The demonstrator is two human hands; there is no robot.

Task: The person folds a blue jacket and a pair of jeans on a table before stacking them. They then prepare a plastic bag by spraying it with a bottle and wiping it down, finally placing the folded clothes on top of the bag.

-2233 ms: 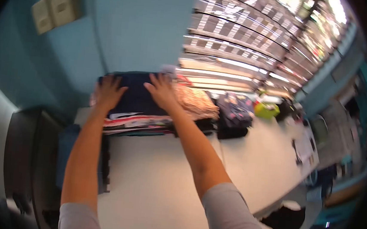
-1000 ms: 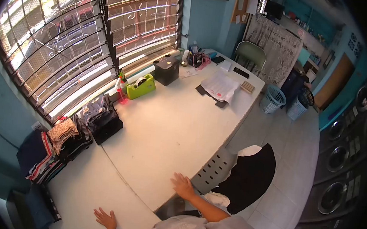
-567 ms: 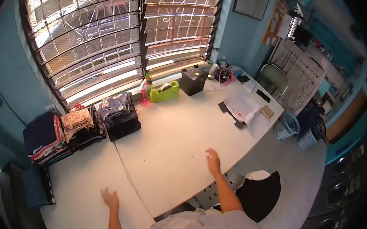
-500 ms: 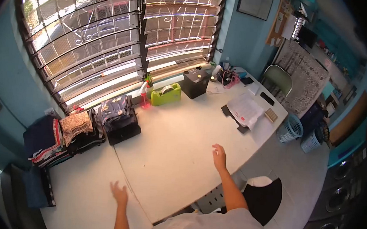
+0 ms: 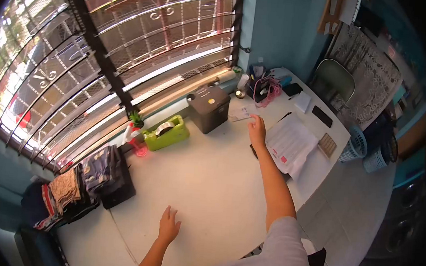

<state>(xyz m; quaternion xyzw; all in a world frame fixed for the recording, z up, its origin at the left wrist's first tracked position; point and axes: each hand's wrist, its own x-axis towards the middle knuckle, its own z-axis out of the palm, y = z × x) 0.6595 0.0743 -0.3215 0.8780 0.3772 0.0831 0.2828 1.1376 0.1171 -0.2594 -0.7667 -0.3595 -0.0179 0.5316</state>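
My right hand reaches over the far part of the white table, empty, its fingers loosely bent and apart. A small paper slip lies just beyond its fingertips. Beside it, to the right, are printed sheets with red marks, resting on something dark. My left hand is above the near middle of the table, holding nothing, with its fingers spread. A black box stands at the window side, left of my right hand. Next to that box is a green tape dispenser.
Folded clothes are stacked at the left, by a dark clothes pile. A red and white spray bottle stands near a small plant. A calculator and phone lie rightward. Blue baskets stand on the floor.
My view has turned and moved closer to the right side of the table. My right hand has moved forward to the papers and slip. My left hand has shifted right over the table.
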